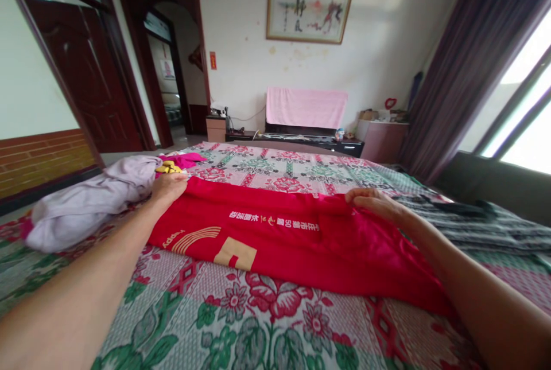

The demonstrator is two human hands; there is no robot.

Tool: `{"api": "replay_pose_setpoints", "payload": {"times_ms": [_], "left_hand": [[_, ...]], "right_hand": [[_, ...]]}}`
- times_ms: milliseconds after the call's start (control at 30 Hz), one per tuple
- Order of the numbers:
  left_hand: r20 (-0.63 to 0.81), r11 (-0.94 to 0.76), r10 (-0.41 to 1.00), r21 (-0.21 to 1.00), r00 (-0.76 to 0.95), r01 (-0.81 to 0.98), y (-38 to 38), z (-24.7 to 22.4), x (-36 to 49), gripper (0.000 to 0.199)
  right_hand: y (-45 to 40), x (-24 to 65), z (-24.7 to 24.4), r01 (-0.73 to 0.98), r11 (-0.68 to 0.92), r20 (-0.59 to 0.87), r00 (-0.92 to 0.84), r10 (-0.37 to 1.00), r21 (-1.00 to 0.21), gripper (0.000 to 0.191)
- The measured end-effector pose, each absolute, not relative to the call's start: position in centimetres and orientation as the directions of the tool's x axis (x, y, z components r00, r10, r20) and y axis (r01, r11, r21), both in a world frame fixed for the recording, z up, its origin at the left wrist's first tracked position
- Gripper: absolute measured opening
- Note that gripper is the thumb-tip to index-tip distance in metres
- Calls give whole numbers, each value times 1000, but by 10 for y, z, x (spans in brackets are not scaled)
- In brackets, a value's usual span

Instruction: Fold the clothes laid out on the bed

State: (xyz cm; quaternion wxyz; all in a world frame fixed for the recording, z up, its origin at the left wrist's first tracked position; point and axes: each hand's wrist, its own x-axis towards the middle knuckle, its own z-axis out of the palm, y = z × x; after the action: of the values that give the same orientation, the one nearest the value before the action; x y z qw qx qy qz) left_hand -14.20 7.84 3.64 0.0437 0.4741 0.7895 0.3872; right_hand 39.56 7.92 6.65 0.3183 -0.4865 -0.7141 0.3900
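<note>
A red printed T-shirt (284, 244) lies folded into a long band across the flowered bed cover (275, 324). Pale lettering, gold curved stripes and a gold block show on its upper face. At its far left corner, my left hand (170, 186) is closed on the cloth. My right hand (373, 202) pinches the far edge toward the right, fingers bent over the fabric. The shirt's right end spreads out beneath my right forearm, which hides part of it.
Left of my left hand are a pale lilac garment (92, 201) and a bright pink and yellow one (172, 164). Dark striped clothing (469, 224) lies at the right. Beyond the bed stand a low black cabinet (297, 141) and a pink towel (306, 106).
</note>
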Motion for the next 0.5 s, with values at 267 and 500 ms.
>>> {"api": "replay_pose_setpoints", "payload": {"times_ms": [267,500], "left_hand": [[291,281,790,610,-539,741,70,45,-142,28],[249,292,814,605,-524,741,62,41,-149,29]], "right_hand": [[74,366,69,744,451,433,-241,869,-492,20],[63,337,57,673,681,304,-611,731,-287,24]]}}
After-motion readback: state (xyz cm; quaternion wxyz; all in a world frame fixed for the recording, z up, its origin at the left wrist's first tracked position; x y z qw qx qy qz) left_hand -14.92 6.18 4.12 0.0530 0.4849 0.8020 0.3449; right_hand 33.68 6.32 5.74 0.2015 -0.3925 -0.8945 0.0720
